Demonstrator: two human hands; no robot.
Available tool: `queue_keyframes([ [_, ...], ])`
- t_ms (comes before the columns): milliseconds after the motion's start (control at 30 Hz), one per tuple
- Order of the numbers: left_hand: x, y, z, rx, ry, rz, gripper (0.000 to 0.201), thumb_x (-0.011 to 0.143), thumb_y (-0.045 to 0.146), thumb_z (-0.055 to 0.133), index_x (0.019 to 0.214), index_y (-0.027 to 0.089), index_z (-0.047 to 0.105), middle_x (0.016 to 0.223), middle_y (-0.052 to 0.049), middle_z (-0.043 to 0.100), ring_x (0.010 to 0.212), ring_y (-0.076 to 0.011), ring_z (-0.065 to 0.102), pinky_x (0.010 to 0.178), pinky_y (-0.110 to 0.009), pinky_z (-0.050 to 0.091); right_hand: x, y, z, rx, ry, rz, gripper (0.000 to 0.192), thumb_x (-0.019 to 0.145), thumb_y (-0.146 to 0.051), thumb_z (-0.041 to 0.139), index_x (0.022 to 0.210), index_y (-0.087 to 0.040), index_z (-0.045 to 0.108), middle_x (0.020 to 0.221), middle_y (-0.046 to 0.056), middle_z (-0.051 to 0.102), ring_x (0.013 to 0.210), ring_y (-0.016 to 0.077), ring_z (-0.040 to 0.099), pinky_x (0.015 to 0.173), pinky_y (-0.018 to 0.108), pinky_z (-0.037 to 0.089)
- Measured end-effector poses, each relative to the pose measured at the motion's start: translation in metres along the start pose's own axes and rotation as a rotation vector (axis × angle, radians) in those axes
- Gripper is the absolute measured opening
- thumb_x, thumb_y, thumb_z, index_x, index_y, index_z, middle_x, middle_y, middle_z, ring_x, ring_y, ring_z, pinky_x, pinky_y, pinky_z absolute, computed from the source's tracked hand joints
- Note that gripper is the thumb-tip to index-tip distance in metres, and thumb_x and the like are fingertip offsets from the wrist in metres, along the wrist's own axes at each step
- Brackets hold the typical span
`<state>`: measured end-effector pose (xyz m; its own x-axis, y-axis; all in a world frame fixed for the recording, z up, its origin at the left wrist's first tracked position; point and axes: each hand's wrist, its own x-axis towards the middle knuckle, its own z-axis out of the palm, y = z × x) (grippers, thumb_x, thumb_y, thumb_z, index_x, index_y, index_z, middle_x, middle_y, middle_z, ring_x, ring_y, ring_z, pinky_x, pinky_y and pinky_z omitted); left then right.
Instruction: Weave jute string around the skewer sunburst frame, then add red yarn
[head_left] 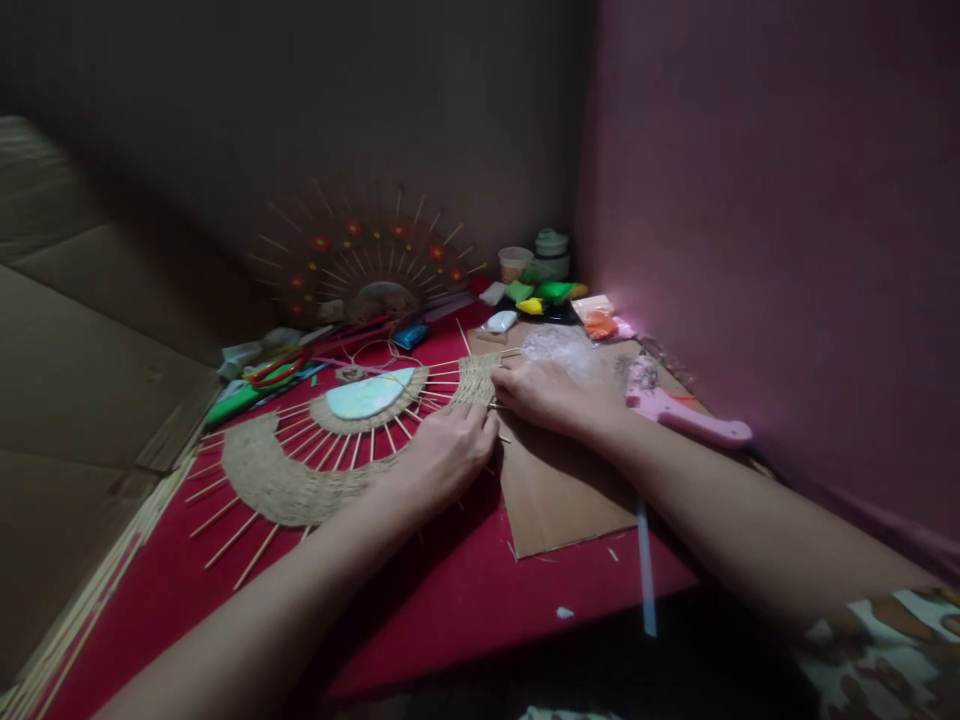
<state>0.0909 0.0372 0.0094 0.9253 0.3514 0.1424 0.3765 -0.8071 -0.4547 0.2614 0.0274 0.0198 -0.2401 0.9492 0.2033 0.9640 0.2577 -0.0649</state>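
A half-round woven fan (277, 480) of thin sticks and straw-coloured twine lies on the red table. Its inner woven band borders a pale blue half-disc (369, 396). My left hand (454, 447) presses over the right part of the outer band, fingers curled and closed at its edge. Just beyond it, my right hand (547, 392) pinches the band's right end, close to the last sticks. The fingertips of both hands are partly hidden, and my left forearm crosses in front of the fan's lower side.
Cardboard (570, 500) lies under my right arm, with a pink glue gun (694, 415) beside it. Coloured clay packets (555, 291) and a cup (516, 263) stand behind. Orange-handled scissors (277, 370) are at left. A decorated fan (375, 240) leans on the wall; long sticks (112, 570) line the left edge.
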Motion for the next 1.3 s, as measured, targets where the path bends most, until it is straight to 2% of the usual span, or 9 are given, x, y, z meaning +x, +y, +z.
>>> queue_keyframes([
  [133, -0.002, -0.002, 0.005, 0.041, 0.104, 0.020, 0.012, 0.087, 0.013, 0.043, 0.087, 0.012, 0.055, 0.086, -0.009, 0.056, 0.082, -0.0229, 0.055, 0.066, -0.033, 0.046, 0.001, 0.003, 0.000, -0.012, -0.001, -0.008, 0.024, 0.084, -0.015, 0.042, 0.092, -0.014, 0.064, 0.095, 0.013, 0.066, 0.078, 0.0188, 0.057, 0.059, 0.029, 0.030],
  [367, -0.006, -0.005, 0.009, 0.025, 0.142, 0.091, 0.016, 0.088, 0.011, 0.041, 0.081, 0.012, 0.055, 0.082, -0.008, 0.055, 0.078, -0.0214, 0.053, 0.070, -0.034, 0.045, -0.001, 0.009, -0.007, -0.051, 0.045, -0.043, 0.022, 0.079, -0.014, 0.045, 0.092, -0.016, 0.063, 0.095, 0.012, 0.067, 0.077, 0.0200, 0.058, 0.055, 0.030, 0.028],
  [667, -0.008, -0.005, 0.008, -0.006, 0.100, 0.080, 0.013, 0.087, 0.010, 0.042, 0.084, 0.010, 0.055, 0.085, -0.010, 0.056, 0.078, -0.0222, 0.052, 0.069, -0.035, 0.046, -0.006, 0.023, -0.027, -0.124, -0.138, 0.042, 0.015, 0.067, -0.011, 0.055, 0.074, -0.013, 0.068, 0.073, 0.015, 0.065, 0.063, 0.0195, 0.056, 0.053, 0.030, 0.032],
  [833, -0.008, -0.006, 0.009, -0.030, 0.096, 0.082, 0.014, 0.088, 0.010, 0.042, 0.084, 0.010, 0.055, 0.086, -0.010, 0.056, 0.080, -0.0220, 0.051, 0.070, -0.035, 0.046, -0.012, 0.016, -0.042, -0.007, -0.302, 0.025, 0.010, 0.067, -0.019, 0.060, 0.072, -0.015, 0.068, 0.061, 0.007, 0.061, 0.050, 0.0132, 0.048, 0.047, 0.027, 0.031],
  [933, -0.009, -0.006, 0.010, -0.030, 0.108, 0.079, 0.016, 0.089, 0.012, 0.041, 0.083, 0.011, 0.055, 0.085, -0.010, 0.055, 0.079, -0.0220, 0.051, 0.069, -0.035, 0.046, -0.014, 0.012, -0.046, 0.011, -0.349, -0.011, 0.010, 0.064, -0.025, 0.066, 0.062, -0.015, 0.064, 0.050, 0.003, 0.054, 0.044, 0.0111, 0.043, 0.044, 0.026, 0.030],
  [1000, -0.009, -0.006, 0.009, -0.032, 0.113, 0.080, 0.017, 0.089, 0.012, 0.039, 0.083, 0.011, 0.055, 0.085, -0.010, 0.055, 0.078, -0.0217, 0.051, 0.068, -0.035, 0.046, -0.014, 0.011, -0.046, 0.080, -0.430, -0.033, 0.019, 0.065, -0.030, 0.067, 0.055, -0.015, 0.061, 0.046, 0.002, 0.052, 0.042, 0.0102, 0.042, 0.044, 0.026, 0.030],
  [1100, -0.010, -0.006, 0.009, -0.036, 0.105, 0.090, 0.019, 0.089, 0.011, 0.038, 0.083, 0.010, 0.055, 0.086, -0.010, 0.056, 0.080, -0.0214, 0.051, 0.070, -0.035, 0.046, -0.014, 0.014, -0.050, 0.311, -0.603, -0.052, 0.029, 0.078, -0.034, 0.056, 0.057, -0.014, 0.060, 0.045, 0.001, 0.052, 0.041, 0.0085, 0.044, 0.044, 0.024, 0.033],
  [1200, -0.011, -0.006, 0.008, -0.032, 0.080, 0.091, 0.018, 0.089, 0.011, 0.038, 0.086, 0.010, 0.056, 0.086, -0.010, 0.056, 0.082, -0.0215, 0.052, 0.070, -0.035, 0.046, -0.015, 0.018, -0.059, 0.529, -0.667, -0.055, 0.031, 0.084, -0.038, 0.051, 0.070, -0.013, 0.063, 0.044, -0.002, 0.052, 0.038, 0.0071, 0.043, 0.042, 0.021, 0.033],
  [1300, -0.012, -0.007, 0.009, -0.032, 0.089, 0.091, 0.020, 0.090, 0.011, 0.037, 0.092, 0.009, 0.056, 0.089, -0.010, 0.057, 0.084, -0.0220, 0.053, 0.071, -0.035, 0.047, -0.017, 0.021, -0.065, 0.802, -0.732, -0.162, 0.032, 0.085, -0.042, 0.051, 0.087, -0.013, 0.063, 0.047, -0.004, 0.054, 0.036, 0.0057, 0.041, 0.040, 0.020, 0.031],
])
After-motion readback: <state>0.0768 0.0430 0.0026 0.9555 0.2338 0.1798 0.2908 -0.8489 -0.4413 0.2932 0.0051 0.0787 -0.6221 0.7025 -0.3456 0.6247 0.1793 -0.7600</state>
